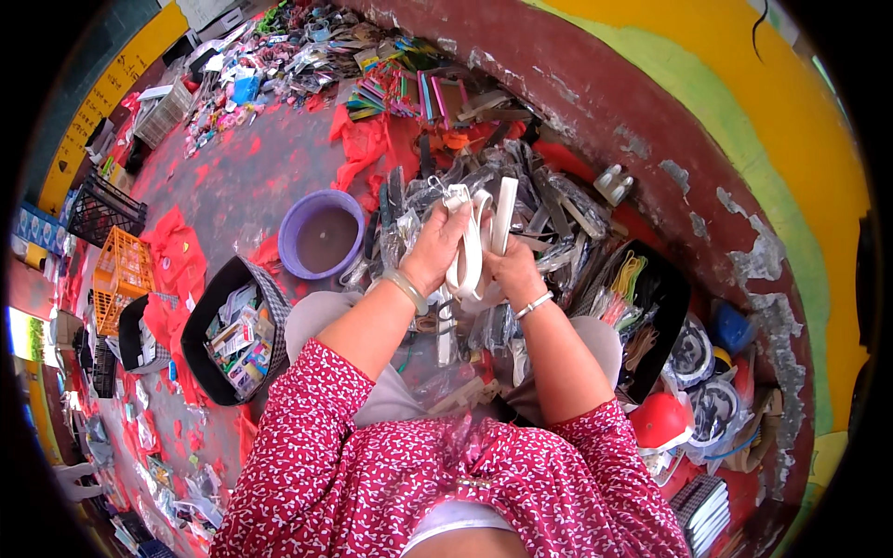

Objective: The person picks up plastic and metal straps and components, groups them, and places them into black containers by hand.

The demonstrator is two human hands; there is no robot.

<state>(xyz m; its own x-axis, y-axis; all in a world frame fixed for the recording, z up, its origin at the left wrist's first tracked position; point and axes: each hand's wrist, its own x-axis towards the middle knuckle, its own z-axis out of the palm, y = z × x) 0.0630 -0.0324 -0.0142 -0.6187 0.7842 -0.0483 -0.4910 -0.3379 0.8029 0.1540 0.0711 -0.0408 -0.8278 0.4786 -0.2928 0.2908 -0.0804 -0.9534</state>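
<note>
A white belt (468,265) hangs in loops between my hands, in front of my knees. My left hand (437,244) grips it near a silvery buckle at the upper end. With its fingers wrapped round the lower part of an upright white strap, my right hand (513,272) holds the other side; whether both white lengths are one belt I cannot tell. Beyond and beneath my hands lies a heap of belts (549,209), dark and pale, many in clear plastic wrapping.
To the left stand a purple basin (321,234), a black box of small packets (193,327) and an orange crate (119,270). On the right are a dark bin with coloured cords (665,307) and a red ball-like thing (660,420). A peeling wall (642,102) curves behind the heap.
</note>
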